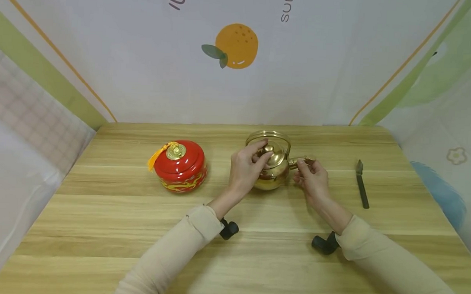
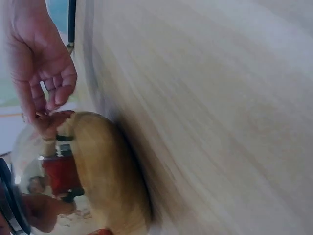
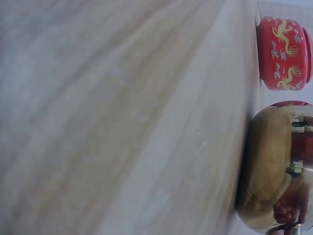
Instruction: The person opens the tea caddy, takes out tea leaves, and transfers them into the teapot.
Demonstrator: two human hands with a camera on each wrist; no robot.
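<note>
A shiny brass teapot (image 1: 271,181) with an arched top handle stands on the wooden table. My left hand (image 1: 245,168) is at its lid (image 1: 277,159), thumb and fingers curled about the round knob (image 1: 269,148). On the right side, my right hand (image 1: 314,181) pinches the spout (image 1: 293,163) between thumb and fingers. The left wrist view shows the right hand (image 2: 44,63) beside the teapot's polished body (image 2: 105,171); the left fingers are mostly hidden there. In the right wrist view the teapot (image 3: 264,171) fills the lower right corner.
To the left stands a red lidded jar (image 1: 182,171) with gold dragons and a yellow tassel (image 1: 153,158). A slim tool with a dark handle (image 1: 362,192) lies at the right. Behind the table (image 1: 139,239) hangs a pale printed cloth (image 1: 164,75).
</note>
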